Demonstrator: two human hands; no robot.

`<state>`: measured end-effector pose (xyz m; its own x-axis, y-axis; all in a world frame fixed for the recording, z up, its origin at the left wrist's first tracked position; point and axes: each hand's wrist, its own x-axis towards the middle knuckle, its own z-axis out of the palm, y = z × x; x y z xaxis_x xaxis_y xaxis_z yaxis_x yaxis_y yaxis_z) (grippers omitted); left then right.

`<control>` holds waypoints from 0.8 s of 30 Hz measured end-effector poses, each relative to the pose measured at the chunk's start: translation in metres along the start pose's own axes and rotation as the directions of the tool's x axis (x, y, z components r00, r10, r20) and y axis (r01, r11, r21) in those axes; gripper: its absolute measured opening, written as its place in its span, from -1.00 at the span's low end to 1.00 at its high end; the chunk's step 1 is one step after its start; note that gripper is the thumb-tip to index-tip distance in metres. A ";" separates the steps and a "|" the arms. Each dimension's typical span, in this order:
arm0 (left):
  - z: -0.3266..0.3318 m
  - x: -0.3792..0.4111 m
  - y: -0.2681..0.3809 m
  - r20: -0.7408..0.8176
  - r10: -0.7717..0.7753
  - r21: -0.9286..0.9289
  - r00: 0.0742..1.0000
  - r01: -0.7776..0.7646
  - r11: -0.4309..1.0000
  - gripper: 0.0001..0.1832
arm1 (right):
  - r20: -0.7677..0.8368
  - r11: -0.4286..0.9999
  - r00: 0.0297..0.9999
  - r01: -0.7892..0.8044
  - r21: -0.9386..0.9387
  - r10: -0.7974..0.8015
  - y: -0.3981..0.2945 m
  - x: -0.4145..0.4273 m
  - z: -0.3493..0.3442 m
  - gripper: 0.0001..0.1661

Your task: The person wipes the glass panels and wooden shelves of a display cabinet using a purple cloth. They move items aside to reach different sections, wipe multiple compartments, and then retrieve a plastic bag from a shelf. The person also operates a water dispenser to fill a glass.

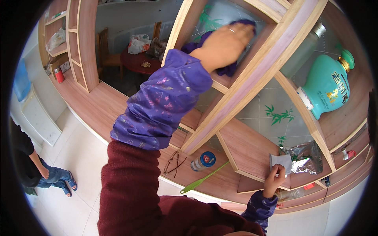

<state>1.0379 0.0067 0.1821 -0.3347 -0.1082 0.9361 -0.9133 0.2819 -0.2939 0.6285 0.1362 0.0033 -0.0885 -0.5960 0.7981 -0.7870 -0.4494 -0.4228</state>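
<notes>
My left hand [226, 44] presses a dark purple cloth [191, 47] against the patterned back panel [236, 14] of a wooden shelf compartment. The hand is slightly blurred, and cloth shows on both sides of it. At lower right, my right hand [275, 179] has its fingers curled at the lower edge of a grey-white packet [279, 162]. Whether they grip it is unclear. A shiny foil bag [305, 162] lies beside the packet on a wooden shelf. Both forearms wear purple patterned sleeve covers.
A turquoise ceramic bottle [326, 85] and a frosted glass bottle [301, 53] stand in the right compartment. Glasses [174, 165], a blue-lidded jar [203, 161] and a green-handled tool [200, 180] lie along the ledge. At left stands another person [38, 165].
</notes>
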 end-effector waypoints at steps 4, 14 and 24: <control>0.001 -0.018 0.001 0.123 0.119 -0.101 0.985 -0.107 0.989 -0.51 | -0.010 1.000 1.000 0.009 -0.023 -0.009 0.004 -0.003 -0.004 -0.86; -0.003 -0.014 -0.024 0.010 -0.065 0.084 0.998 0.064 0.994 -0.49 | 0.016 1.000 1.000 -0.023 0.003 0.023 -0.001 0.000 0.001 -0.86; -0.019 -0.007 -0.030 -0.086 -0.131 0.164 0.988 0.144 0.976 -0.61 | 0.019 0.999 0.999 -0.042 -0.005 0.042 0.004 -0.003 -0.004 -0.84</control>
<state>1.0721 0.0168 0.1876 -0.1911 -0.0617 0.9796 -0.9774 0.1033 -0.1842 0.6234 0.1384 0.0007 -0.1101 -0.6268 0.7714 -0.7854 -0.4207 -0.4540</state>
